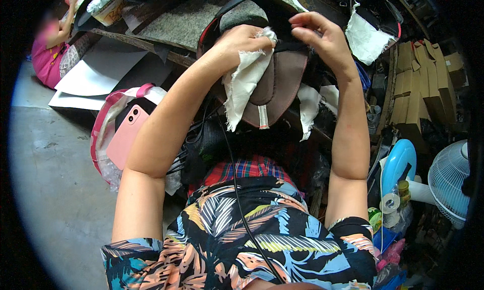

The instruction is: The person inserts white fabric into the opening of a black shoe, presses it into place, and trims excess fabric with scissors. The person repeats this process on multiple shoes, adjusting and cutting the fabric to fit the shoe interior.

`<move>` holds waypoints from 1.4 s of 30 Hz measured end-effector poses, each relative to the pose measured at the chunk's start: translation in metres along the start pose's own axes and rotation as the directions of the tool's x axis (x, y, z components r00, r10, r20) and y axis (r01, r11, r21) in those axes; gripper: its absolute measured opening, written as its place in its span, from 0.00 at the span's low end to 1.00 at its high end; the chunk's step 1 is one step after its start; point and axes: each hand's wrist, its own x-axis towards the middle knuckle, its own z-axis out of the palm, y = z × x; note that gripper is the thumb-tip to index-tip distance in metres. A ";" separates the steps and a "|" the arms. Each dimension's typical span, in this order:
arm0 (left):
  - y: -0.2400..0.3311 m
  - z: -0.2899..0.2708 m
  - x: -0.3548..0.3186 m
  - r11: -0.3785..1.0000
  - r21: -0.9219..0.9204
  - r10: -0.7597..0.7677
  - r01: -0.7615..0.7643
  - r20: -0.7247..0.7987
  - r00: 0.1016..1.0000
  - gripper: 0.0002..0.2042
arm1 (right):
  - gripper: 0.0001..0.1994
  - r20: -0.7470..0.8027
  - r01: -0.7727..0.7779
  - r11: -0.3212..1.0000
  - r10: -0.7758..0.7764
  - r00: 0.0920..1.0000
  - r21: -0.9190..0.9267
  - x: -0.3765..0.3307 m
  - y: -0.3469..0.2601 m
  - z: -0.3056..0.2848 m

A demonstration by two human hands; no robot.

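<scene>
Head view: I see the left hand (247, 40) clamped on white cloth (244, 83), laid over the brown piece (288, 81), lower end loose; right hand's (318, 32) grip apart.

The cloth (247, 88) is gripped by the left hand (242, 40) and draped over the workpiece (285, 83); the right hand (322, 33) is held near its right side. At the far left, a tub (107, 9) is set by the desk (171, 30), with sheets (101, 68) placed in front. Nearer, a phone (123, 139) is rested against the bag (102, 114). At right, cartons (416, 83) are ranged beyond the fan (448, 179).
</scene>
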 end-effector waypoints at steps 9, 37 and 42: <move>0.005 0.004 -0.018 0.914 0.211 0.350 -0.345 0.015 0.937 0.25 | 0.19 0.087 0.077 0.711 -0.022 0.996 -0.699 -0.005 -0.011 0.035; 0.015 0.013 -0.055 0.717 0.619 0.450 -0.320 -0.060 0.891 0.28 | 0.12 0.095 -0.195 0.844 0.277 0.956 -0.499 -0.010 -0.043 0.016; 0.017 0.018 -0.062 0.681 0.687 0.394 -0.253 -0.054 0.917 0.27 | 0.08 -0.087 -0.267 0.919 0.253 0.964 -0.289 -0.021 -0.027 0.018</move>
